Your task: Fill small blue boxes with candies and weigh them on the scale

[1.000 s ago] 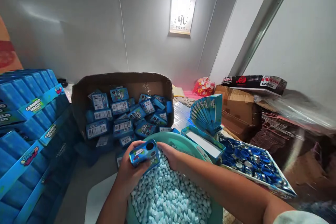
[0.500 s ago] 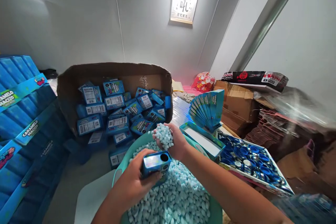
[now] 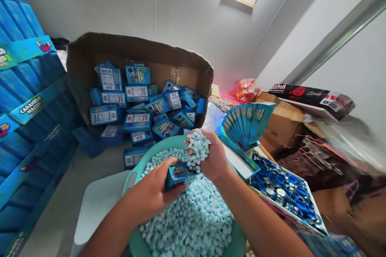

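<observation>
My left hand (image 3: pixel 150 190) grips a small blue candy box (image 3: pixel 180 172) with a round opening in its top. Cupped palm-up, my right hand (image 3: pixel 216 156) holds a heap of pale blue candies (image 3: pixel 199 145) right beside that box. Some of them lie at the opening and cover it; whether any drop inside I cannot see. Both hands are above a turquoise tub (image 3: pixel 170 143), which holds a deep mass of the same loose candies (image 3: pixel 193 221).
Behind the tub, a brown carton (image 3: pixel 144 46) contains many blue boxes. Stacked blue display trays (image 3: pixel 33 106) rise at left. On the right are fanned blue cards (image 3: pixel 245 122), a white-edged tray of blue-and-silver caps (image 3: pixel 319 223), and cardboard boxes (image 3: pixel 285 116).
My right hand has tipped its candies toward the box, and some now cover the opening that showed before. The head view has shifted, so the background sits differently.
</observation>
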Available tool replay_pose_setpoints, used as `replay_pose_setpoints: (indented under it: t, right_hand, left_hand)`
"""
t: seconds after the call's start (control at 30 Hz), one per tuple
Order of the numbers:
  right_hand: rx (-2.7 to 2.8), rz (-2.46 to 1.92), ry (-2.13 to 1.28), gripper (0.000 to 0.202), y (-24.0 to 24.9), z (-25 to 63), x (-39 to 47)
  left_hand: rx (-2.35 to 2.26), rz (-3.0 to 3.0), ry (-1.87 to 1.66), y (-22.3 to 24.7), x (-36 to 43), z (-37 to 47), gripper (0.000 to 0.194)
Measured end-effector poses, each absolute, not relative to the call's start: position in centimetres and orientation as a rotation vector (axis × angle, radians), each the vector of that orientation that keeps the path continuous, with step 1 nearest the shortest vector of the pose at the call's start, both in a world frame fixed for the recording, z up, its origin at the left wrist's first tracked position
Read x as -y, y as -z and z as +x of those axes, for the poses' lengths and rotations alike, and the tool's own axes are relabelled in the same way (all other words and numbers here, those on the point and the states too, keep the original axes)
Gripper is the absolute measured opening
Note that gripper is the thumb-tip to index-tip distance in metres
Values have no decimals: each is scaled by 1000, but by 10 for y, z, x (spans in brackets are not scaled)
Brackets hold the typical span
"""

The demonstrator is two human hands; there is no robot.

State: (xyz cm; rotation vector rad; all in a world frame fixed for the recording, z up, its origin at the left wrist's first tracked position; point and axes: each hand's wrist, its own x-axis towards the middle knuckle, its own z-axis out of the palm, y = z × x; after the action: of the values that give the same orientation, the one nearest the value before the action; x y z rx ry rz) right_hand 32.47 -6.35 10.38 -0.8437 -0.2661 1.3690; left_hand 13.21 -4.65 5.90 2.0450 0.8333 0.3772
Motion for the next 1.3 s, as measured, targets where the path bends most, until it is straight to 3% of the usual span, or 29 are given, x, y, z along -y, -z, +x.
replay_pose_setpoints:
  t: [0.3,0.53,0.8,1.1,1.3]
  right_hand:
    - [514,-879,-1202,21,-101,315,76]
    - [775,-902,-1093,21,-98,311,78]
    - [1022,-972,-909,27,-93,307,80]
    - [873,-1101,-901,28,-91,308,70]
    - [884,-1055,-928,31,-91,306,68]
  left_hand:
    - [-768,2060,-380,-57,47,131,51]
    - [-645,2237,-675,-52,46,131,54]
    - [-541,2303,-836,-57,46,133,33]
    - [-604,2360,-858,-54,48,132,38]
    - [-557,2362,-979,-54,48,133,16]
